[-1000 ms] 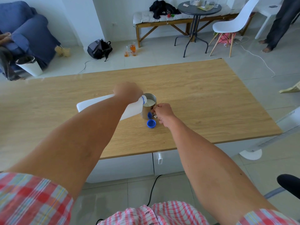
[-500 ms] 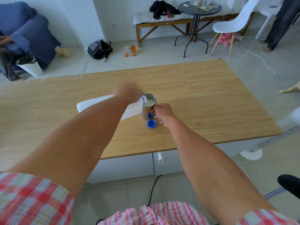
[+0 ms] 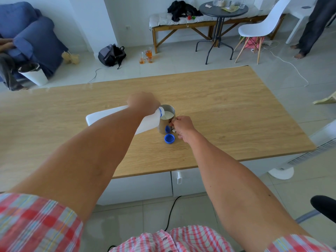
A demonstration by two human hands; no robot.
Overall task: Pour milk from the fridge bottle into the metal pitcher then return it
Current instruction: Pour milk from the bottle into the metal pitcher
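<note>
Surface: pale oak grain, rectangular; bare wood is seen on every side of the things, which stand well in from the edges.
Bottle: white matte plastic, tipped nearly flat, its blue-ringed mouth laid over the pitcher's rim.
Left grip: curled round the bottle's neck end.
Pitcher: round brushed metal, upright, milk seen inside.
Right grip: closed on the pitcher's handle.
Cap: blue ridged plastic, just beside the pitcher's base.
</note>
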